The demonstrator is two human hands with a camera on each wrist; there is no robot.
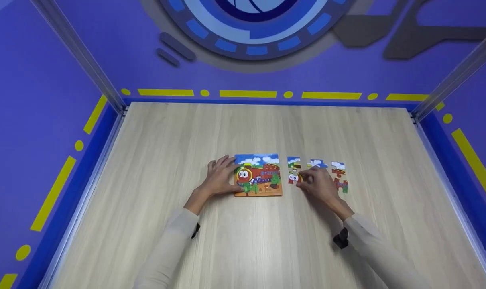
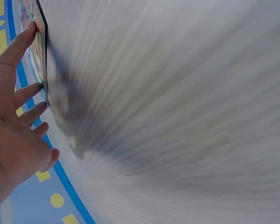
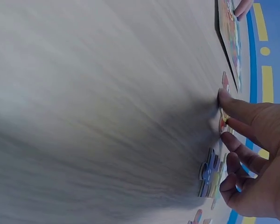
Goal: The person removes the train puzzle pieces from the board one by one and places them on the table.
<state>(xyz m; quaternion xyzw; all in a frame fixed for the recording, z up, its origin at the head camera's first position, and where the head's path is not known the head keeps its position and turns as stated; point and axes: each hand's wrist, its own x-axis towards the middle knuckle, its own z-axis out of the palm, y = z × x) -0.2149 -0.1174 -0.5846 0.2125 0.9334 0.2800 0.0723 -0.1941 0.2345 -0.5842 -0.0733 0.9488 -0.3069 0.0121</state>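
Observation:
A square puzzle board [image 1: 263,159] with a picture of a red train under a cloudy sky lies flat on the table. My left hand [image 1: 218,177] rests at its left side, fingers spread along the upper left and thumb at the lower left corner. In the left wrist view, the thumb and two fingertips touch the board's edge [image 2: 43,51]. Right of the board, my right hand [image 1: 322,185] pinches a puzzle piece [image 1: 293,178] showing a red face with white eyes, low over the table. Its fingers cover part of the pieces beneath.
More loose puzzle pieces lie right of the board: a sky piece [image 1: 293,160] above the pinched one, another sky piece [image 1: 316,162], a cloud piece [image 1: 338,166] and a red-green piece [image 1: 342,186]. Blue walls [image 1: 243,82] edge the wooden table [image 1: 226,233] at the back and sides.

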